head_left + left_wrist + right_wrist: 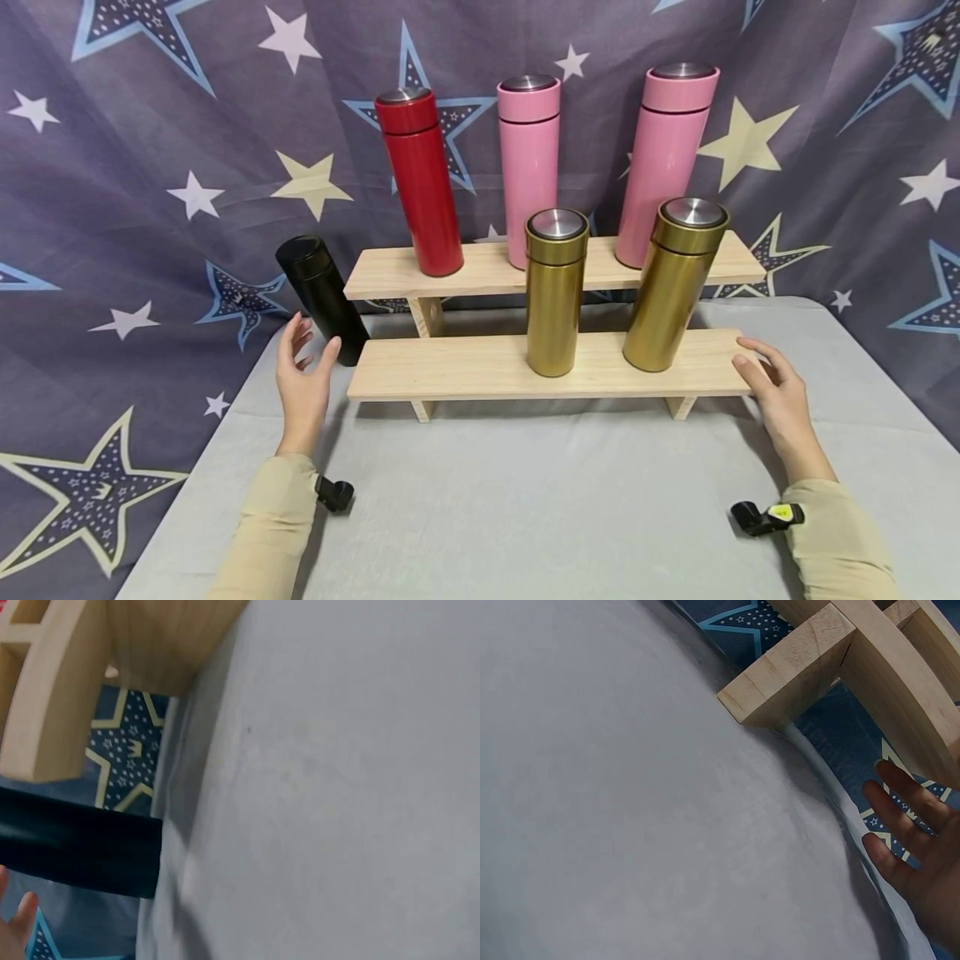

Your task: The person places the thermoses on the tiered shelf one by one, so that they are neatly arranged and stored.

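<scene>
My left hand point(303, 387) is beside a black thermos bottle point(324, 300), thumb and fingers spread and apart; contact with the bottle is not clear. That bottle stands on the table just left of a two-step wooden shelf point(442, 367). In the left wrist view only some fingertips point(22, 915) show below the bottle. At the lower step's right end is my right hand point(780, 400), its thumb and index finger at the board's corner. Its other fingers point(900, 817) look loosely straight in the right wrist view, holding nothing.
On the upper step stand a red thermos point(423, 187) and two pink thermoses, one central point(530, 175) and one right point(666, 167). The lower step bears two gold thermoses, left point(555, 300) and right point(671, 292). Grey cloth point(540, 500) covers the table; a star-patterned curtain point(225, 150) hangs behind.
</scene>
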A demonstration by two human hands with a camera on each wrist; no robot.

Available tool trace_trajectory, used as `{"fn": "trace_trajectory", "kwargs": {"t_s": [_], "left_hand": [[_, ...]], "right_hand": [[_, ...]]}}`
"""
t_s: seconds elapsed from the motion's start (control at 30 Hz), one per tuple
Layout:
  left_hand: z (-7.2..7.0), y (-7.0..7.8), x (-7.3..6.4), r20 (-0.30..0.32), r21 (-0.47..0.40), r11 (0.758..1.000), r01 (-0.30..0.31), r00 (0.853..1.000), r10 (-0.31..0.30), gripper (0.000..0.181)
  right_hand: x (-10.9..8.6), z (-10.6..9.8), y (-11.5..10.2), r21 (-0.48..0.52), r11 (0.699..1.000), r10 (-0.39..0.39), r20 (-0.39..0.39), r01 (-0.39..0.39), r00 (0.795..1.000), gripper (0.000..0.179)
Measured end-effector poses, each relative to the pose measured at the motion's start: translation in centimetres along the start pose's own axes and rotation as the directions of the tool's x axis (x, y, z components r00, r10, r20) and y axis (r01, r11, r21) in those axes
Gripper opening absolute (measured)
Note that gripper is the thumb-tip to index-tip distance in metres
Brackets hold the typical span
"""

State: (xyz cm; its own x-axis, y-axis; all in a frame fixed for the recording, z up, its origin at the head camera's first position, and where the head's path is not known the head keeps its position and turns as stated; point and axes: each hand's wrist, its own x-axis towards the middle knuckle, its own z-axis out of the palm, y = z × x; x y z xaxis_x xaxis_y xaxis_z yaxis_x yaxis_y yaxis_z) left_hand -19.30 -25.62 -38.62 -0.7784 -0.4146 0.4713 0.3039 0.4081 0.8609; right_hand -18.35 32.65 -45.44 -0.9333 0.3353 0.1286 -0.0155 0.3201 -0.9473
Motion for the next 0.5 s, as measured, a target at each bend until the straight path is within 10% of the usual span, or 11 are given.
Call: {"fn": "trace_trajectory", "kwargs": {"t_s": [0.5], "left_hand": [[0.3, -3.1, 2.6, 0.025, -0.012, 0.996, 0.093, 0.995, -0.092, 0.074]], "right_hand": [[0.1, 0.0, 0.1, 0.014, 1.000, -0.007, 0.000, 0.007, 1.000, 0.044]]}}
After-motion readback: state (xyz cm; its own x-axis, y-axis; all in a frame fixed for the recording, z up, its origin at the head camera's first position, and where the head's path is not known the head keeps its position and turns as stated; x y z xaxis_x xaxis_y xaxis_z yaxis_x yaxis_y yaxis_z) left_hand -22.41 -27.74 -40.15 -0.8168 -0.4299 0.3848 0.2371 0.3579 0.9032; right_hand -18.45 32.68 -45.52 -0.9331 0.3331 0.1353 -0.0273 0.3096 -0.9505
